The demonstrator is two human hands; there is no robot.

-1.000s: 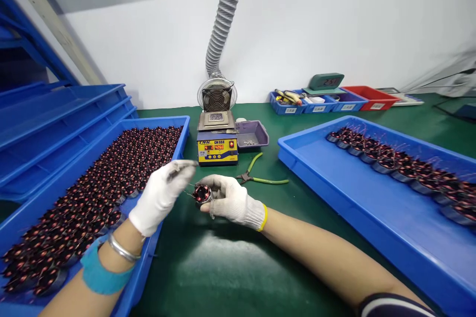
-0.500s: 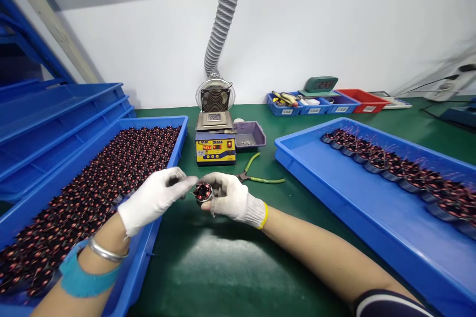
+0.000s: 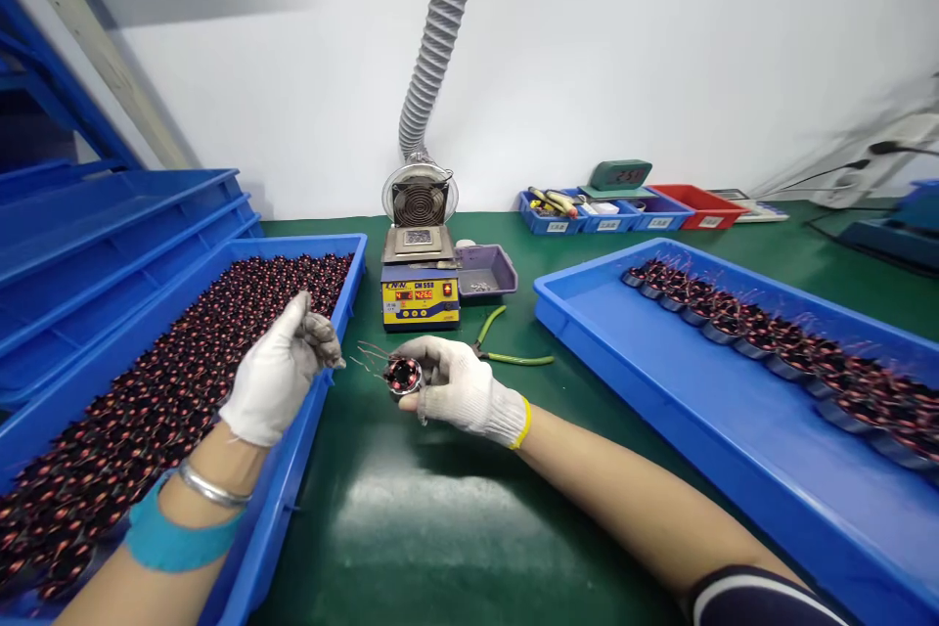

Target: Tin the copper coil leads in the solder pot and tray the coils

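Observation:
My right hand [image 3: 451, 381], in a white knit glove with a yellow cuff edge, is closed around a small motor stator [image 3: 404, 375]. This round part has copper windings, black insulation and a metallic ring. Thin wire ends [image 3: 369, 360] stick out from it to the left. My left hand [image 3: 283, 372], also gloved, hovers over the right edge of the left tray, apart from the wires. Its fingers are loosely bent with the thumb raised, and nothing shows in them.
The left blue tray [image 3: 352, 289] is packed with similar wound parts. Rows of ringed stators fill the far side of the right blue tray [image 3: 623, 342]. Between them stand a yellow-fronted solder pot [image 3: 421, 303], a purple bin [image 3: 506, 264], green-handled cutters [image 3: 517, 359] and an exhaust hose [image 3: 432, 49].
My left hand has drawn back left and upward from the stator, and its wires now spread out to the left. My right hand stays in nearly the same place, still holding the stator.

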